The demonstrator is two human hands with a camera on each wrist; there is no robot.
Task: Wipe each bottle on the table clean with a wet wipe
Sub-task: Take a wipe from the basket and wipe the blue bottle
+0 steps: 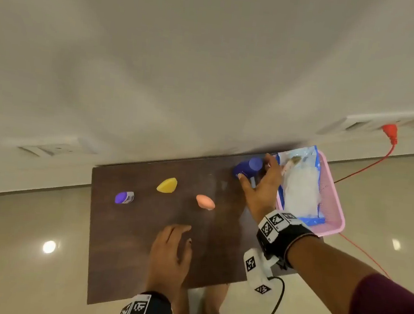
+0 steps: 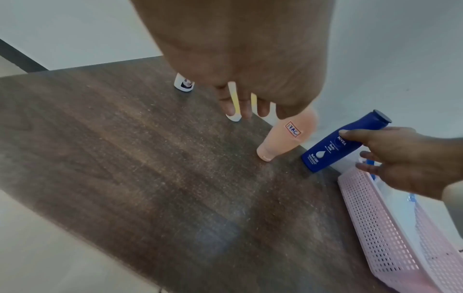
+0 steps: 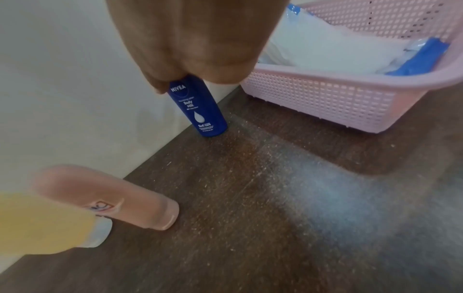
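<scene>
Bottles stand on dusty wooden table.

The head view looks steeply down from above the dark wood-grain counter. Both wrist views sit low and near it, sharing the dark blue plastic bottle at right and upper centre.

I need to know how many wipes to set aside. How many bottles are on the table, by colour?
Blue bottle: 1
Peach bottle: 1
Yellow bottle: 1
White bottle with purple cap: 1
Total: 4 bottles
</scene>
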